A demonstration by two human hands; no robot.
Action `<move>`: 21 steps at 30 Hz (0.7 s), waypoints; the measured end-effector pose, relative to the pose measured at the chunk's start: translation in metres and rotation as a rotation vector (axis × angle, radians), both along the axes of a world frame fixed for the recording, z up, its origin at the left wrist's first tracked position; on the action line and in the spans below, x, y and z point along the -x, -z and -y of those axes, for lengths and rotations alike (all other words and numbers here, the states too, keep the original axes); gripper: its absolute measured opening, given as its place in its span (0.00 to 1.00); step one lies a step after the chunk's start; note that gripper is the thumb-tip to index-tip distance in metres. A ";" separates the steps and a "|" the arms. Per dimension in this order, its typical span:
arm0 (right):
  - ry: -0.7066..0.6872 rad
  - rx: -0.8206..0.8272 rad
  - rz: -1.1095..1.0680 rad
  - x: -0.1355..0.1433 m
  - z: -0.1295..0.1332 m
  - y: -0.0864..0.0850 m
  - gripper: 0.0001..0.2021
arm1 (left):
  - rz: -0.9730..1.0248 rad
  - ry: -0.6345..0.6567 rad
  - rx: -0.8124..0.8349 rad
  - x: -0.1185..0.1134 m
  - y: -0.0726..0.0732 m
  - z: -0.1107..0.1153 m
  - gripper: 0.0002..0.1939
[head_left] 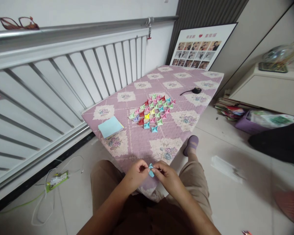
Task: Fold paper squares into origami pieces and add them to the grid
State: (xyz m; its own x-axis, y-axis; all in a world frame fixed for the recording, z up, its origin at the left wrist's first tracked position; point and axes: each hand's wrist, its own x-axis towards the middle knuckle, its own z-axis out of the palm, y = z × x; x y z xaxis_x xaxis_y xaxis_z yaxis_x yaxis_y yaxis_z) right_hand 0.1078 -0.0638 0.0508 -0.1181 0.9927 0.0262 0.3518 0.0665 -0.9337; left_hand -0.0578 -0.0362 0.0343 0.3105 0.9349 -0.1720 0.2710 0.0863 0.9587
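Note:
Between my two hands, over the near corner of the table, is a small folded piece of light blue paper. My left hand pinches its left side, and my right hand pinches its right side. Farther up the table, several small folded paper pieces in green, pink, red, yellow and blue stand grouped in rows. To their left lies a stack of square paper with a light blue sheet on top.
The table has a pink flowered cloth. A black object with a cord lies toward its right edge. A photo board leans behind it. A white radiator runs along the left, and a power strip is on the floor.

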 end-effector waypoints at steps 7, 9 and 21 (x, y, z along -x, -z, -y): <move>0.223 0.040 -0.215 0.013 -0.002 0.006 0.10 | 0.159 -0.157 0.021 -0.011 -0.004 0.000 0.07; 0.250 0.022 -0.270 0.015 -0.003 0.006 0.11 | 0.236 -0.188 0.078 -0.012 -0.006 0.002 0.11; 0.237 0.137 -0.410 0.019 -0.005 0.003 0.21 | 0.186 -0.070 0.195 -0.010 -0.008 0.012 0.09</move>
